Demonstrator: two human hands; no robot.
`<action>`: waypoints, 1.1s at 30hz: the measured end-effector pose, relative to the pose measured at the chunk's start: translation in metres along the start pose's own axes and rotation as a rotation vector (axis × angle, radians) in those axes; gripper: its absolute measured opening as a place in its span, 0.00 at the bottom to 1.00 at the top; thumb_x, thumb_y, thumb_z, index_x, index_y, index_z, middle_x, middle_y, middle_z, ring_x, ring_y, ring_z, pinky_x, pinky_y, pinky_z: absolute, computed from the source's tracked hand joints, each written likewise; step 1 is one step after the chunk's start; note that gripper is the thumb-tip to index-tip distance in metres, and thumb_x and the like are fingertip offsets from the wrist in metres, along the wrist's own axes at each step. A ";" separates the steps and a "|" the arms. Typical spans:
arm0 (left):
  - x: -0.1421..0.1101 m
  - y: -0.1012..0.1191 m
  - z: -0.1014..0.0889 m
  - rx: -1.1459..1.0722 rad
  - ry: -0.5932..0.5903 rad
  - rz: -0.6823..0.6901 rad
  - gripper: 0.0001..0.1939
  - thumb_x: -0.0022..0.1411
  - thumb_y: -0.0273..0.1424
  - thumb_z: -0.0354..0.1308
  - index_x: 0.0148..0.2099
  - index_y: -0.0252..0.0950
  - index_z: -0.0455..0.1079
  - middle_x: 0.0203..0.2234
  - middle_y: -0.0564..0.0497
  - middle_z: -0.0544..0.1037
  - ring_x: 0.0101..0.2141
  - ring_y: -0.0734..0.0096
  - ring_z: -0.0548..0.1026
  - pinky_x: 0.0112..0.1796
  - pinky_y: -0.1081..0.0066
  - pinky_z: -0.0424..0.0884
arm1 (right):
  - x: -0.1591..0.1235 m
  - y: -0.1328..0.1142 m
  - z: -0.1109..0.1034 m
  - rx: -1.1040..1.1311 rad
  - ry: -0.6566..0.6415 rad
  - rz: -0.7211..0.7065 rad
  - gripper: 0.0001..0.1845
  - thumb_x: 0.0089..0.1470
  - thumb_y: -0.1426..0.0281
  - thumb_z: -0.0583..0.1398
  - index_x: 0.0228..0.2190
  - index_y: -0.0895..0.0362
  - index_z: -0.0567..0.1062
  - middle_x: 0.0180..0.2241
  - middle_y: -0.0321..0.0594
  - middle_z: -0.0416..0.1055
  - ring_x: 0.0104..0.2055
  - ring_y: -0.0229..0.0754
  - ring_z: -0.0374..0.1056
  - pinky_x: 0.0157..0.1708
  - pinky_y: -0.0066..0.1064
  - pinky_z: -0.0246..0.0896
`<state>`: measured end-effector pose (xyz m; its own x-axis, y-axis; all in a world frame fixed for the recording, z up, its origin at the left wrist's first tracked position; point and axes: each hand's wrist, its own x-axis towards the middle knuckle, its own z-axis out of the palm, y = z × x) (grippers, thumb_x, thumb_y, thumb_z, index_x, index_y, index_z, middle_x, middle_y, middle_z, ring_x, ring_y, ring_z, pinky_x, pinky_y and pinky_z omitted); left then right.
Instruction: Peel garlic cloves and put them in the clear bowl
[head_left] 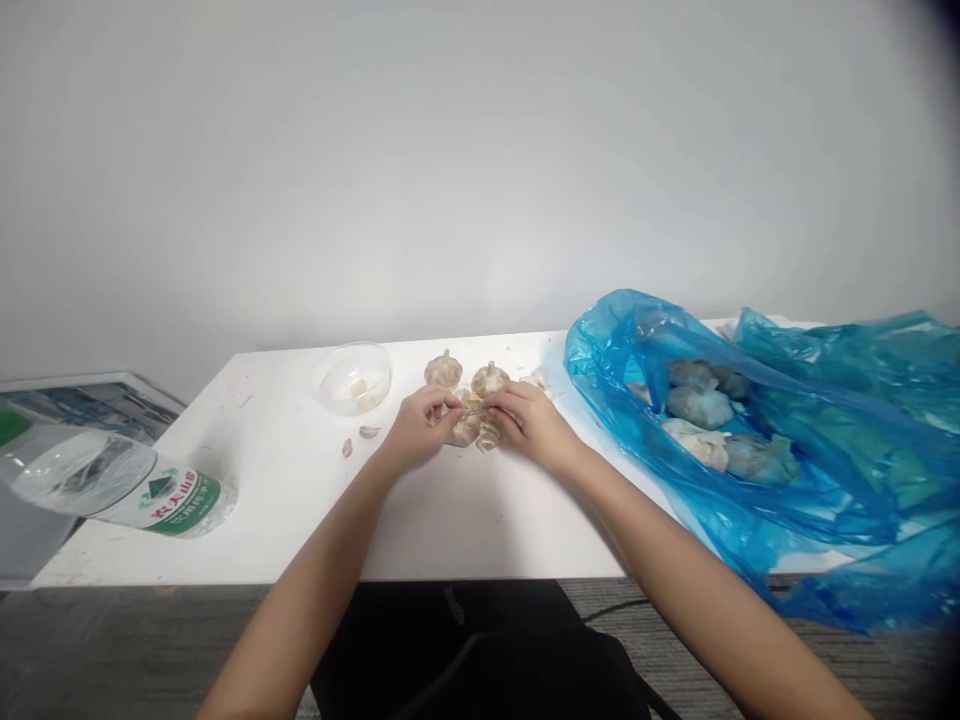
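Observation:
Over a small heap of garlic, my left hand (422,428) and my right hand (534,425) nearly meet, both closed in a pinch. A thin, darkish sliver (475,411) spans their fingertips; its kind is too small to tell. Right below the fingers lie a garlic bulb (465,432) and papery garlic skin (488,436), partly covered by the hands. Just beyond stand two whole bulbs, a left one (443,370) and a right one (490,378). Left of my left hand rest two unpeeled cloves, one (369,432) beside the other (347,448).
A clear plastic bowl (327,385) holding pale peeled cloves (358,388) stands at the back left. A large water bottle (176,498) is at the front left. On the right, an open blue plastic bag (615,385) with several garlic bulbs (699,405) overhangs the white table's (480,540) front edge.

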<state>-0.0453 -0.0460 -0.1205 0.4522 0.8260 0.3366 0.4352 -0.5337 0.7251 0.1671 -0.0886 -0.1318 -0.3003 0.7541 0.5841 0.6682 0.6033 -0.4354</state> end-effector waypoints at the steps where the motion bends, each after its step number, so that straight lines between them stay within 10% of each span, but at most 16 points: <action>1: 0.000 0.000 0.000 0.005 0.005 -0.001 0.06 0.61 0.32 0.58 0.34 0.36 0.74 0.31 0.50 0.75 0.29 0.72 0.66 0.33 0.70 0.65 | 0.000 0.000 0.002 0.006 0.005 -0.009 0.11 0.62 0.74 0.54 0.39 0.57 0.77 0.33 0.43 0.72 0.36 0.43 0.67 0.38 0.35 0.61; 21: 0.001 -0.007 -0.003 -0.173 -0.125 0.014 0.14 0.62 0.38 0.59 0.47 0.38 0.79 0.44 0.46 0.82 0.48 0.63 0.77 0.53 0.62 0.69 | 0.001 -0.010 0.010 -0.233 0.017 -0.001 0.13 0.59 0.77 0.56 0.39 0.56 0.79 0.37 0.43 0.77 0.39 0.45 0.66 0.38 0.35 0.49; 33: 0.003 -0.029 0.000 -0.237 -0.068 -0.062 0.18 0.56 0.42 0.65 0.45 0.36 0.80 0.39 0.46 0.81 0.39 0.65 0.75 0.43 0.66 0.69 | 0.000 -0.008 0.013 -0.234 0.001 0.025 0.14 0.59 0.75 0.55 0.40 0.56 0.79 0.41 0.43 0.77 0.41 0.45 0.63 0.40 0.37 0.45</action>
<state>-0.0566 -0.0284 -0.1402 0.4848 0.8376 0.2516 0.2724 -0.4180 0.8666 0.1534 -0.0901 -0.1376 -0.2807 0.7676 0.5762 0.8150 0.5077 -0.2793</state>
